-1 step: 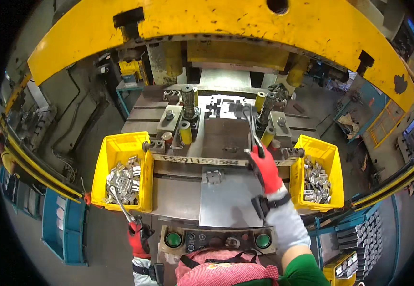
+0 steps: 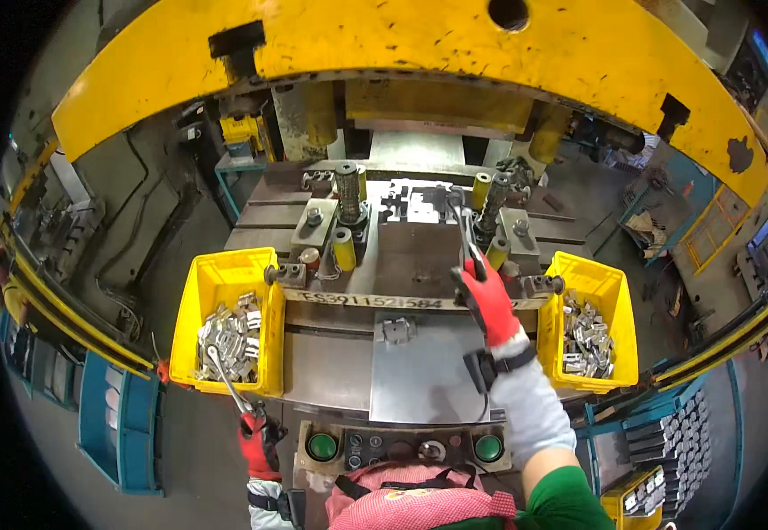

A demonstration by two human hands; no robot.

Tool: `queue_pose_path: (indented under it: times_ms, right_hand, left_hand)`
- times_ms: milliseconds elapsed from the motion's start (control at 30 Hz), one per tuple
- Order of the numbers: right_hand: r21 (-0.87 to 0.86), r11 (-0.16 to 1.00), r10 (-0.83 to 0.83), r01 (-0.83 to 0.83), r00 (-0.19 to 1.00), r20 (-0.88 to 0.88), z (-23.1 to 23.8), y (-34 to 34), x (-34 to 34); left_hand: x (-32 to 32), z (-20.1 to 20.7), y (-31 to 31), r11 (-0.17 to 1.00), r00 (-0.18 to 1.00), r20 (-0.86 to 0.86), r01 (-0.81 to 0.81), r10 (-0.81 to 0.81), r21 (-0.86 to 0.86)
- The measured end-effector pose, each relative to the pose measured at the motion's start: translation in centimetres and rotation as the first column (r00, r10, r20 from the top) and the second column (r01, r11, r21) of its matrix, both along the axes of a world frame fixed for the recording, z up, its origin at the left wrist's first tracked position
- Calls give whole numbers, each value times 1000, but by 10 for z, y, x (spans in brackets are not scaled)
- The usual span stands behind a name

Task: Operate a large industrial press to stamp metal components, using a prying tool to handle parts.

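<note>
In a red glove with dark fingertips, my right hand [image 2: 490, 303] is closed around a long metal tool with a rounded tip [image 2: 465, 231]. The tip lies over the right side of the die face [image 2: 426, 203], among bright flat metal shapes. My left hand [image 2: 260, 442], gloved the same way, grips a similar long metal tool [image 2: 232, 383] at the lower left. Its round end rests over the front of the left yellow bin [image 2: 271, 353], beside small stamped metal parts [image 2: 229, 336]. A single stamped part [image 2: 396, 330] lies on the smooth metal plate [image 2: 428, 375] before the die.
A yellow press beam [image 2: 384, 35] spans the top. Guide posts [image 2: 347, 190] and yellow cylinders [image 2: 343, 249] flank the die. Another yellow bin [image 2: 627, 318] of metal parts stands at the right. Below sits a control panel [image 2: 371, 448] with two green buttons [image 2: 488, 447].
My right hand has shifted slightly left and away from me, and its tool's tip has moved a little left over the die. My left hand has barely moved.
</note>
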State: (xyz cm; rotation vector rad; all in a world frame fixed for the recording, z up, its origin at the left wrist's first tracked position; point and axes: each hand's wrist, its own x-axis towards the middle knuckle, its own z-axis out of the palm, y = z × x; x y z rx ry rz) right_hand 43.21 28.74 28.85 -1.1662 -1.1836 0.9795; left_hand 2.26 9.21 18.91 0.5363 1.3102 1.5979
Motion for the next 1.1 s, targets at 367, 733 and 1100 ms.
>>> queue_pose_path:
  times_ms: [367,733,1100]
  right_hand:
    - [-187,982,69,-15,956,286,-4,84,-7]
    - [43,941,-314,335,915,-253,8,-66,5]
    - [-239,609,-737,756,651,183,-275,-344,168]
  left_hand:
    - [-1,-8,-22,963,980,-78,-196,184,-186]
    - [-16,-82,-48,835,843,-188,-532,505,-141]
    - [-54,-259,-72,776,972,-156,38,-174,-630]
